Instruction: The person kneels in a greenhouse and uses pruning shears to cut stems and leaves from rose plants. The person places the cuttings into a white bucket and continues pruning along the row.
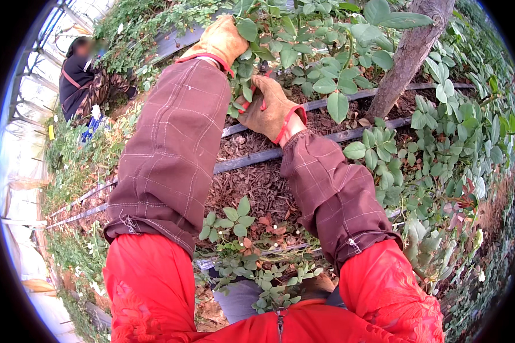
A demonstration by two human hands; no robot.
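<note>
My left hand (pixel 223 40), in a tan leather work glove with red trim, is curled against a leafy rose bush (pixel 285 55). Leaves hide its fingertips, so its grip on the stems cannot be seen. Just below and to the right, my right hand (pixel 268 107) wears a matching glove. It is closed around the red handles of what look like pruning shears (pixel 247 99). The tool's head points up into the base of the bush, mostly hidden by leaves. Brown stitched sleeve covers reach over both forearms.
A thick tree trunk (pixel 405 60) leans at the upper right. Dark drip-irrigation pipes (pixel 249 160) cross the mulched soil (pixel 257 188) under my arms. More rose foliage (pixel 450 128) crowds the right side. Another person (pixel 79 81) crouches among plants at the upper left.
</note>
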